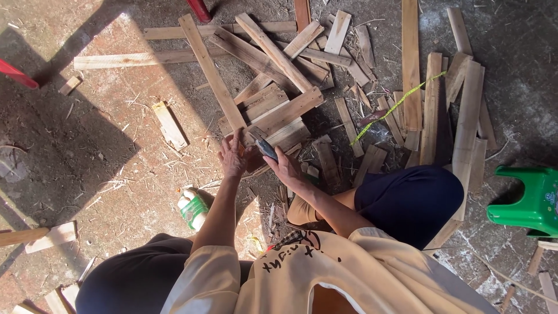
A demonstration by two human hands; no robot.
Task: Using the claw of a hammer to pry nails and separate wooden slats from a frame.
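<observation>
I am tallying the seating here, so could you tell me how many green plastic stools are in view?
1: a green plastic stool stands on the ground at the right edge, beside the wooden slats. Others may lie outside the frame.

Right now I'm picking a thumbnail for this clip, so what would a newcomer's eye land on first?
First the heap of wooden slats across the sunlit ground at top centre. Just below it, the left hand rests on a slat while the right hand holds a dark tool against the wood. Colour accents follow: a bright green stool at the right edge and a yellow tape measure over the planks.
</observation>
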